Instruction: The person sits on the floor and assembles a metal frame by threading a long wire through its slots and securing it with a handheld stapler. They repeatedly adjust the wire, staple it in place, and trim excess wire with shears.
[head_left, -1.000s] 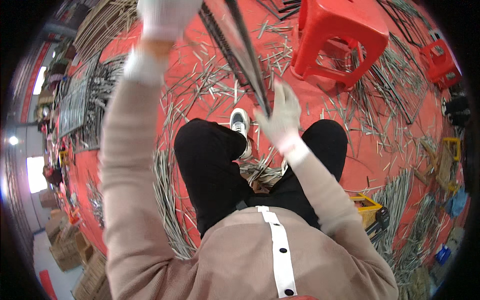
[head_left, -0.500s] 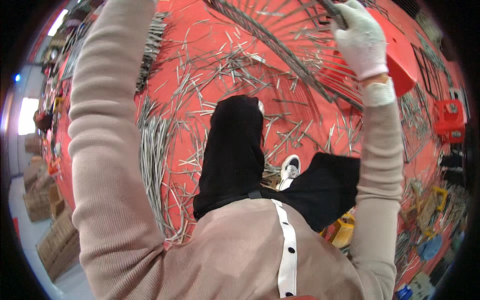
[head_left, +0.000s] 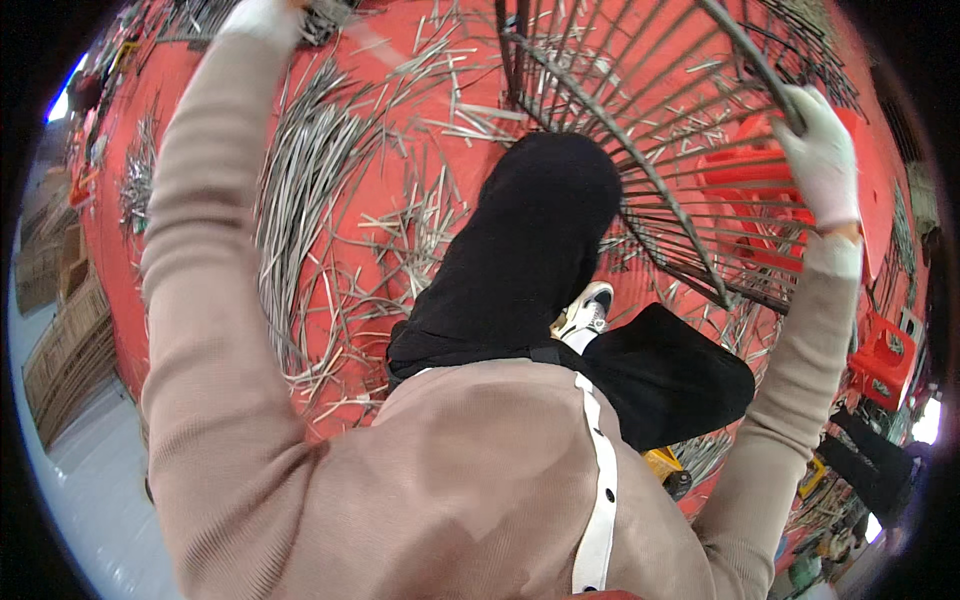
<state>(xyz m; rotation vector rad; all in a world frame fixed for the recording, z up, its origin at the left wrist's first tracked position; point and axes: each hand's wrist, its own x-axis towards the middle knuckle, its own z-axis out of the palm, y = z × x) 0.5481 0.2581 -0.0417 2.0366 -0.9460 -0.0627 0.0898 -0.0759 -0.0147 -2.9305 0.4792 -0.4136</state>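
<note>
My right hand, in a white glove, is closed around the thick grey rim of a large slatted frame. Thin dark rods fan out between the frame's curved edges, and its lower edge passes beside my raised black-trousered knee. My left hand, also gloved, reaches to the top left edge of the view. Its fingers are cut off or blurred, near a dark bundle of strips; whether it holds any cannot be made out.
Long grey strips lie in a heap on the red floor, with short offcuts scattered about. A red plastic stool stands behind the frame, and another red plastic piece is at right. Cardboard boxes stand at far left.
My left hand has come into view at the top left. The right hand and the frame sit lower and further right in the view, which has itself shifted.
</note>
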